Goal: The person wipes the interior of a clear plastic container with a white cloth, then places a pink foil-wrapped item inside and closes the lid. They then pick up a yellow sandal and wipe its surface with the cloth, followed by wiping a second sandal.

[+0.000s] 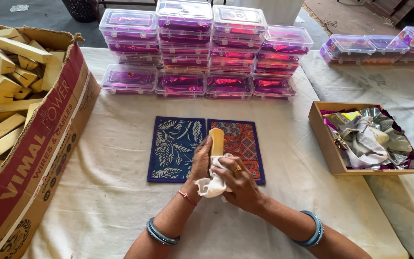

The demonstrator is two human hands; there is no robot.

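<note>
While gripped by left hand (200,162), wooden block (216,141) upright, cloth (212,184) below

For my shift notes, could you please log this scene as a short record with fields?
left hand: grips a pale wooden block, held upright
right hand: presses a white cloth against the block's lower part
beneath the hands: two patterned mats, blue and orange, side by side
left edge: cardboard box full of wooden blocks
far side: stacked clear plastic boxes with pink foil inside
right: wooden tray of crumpled foil
</note>
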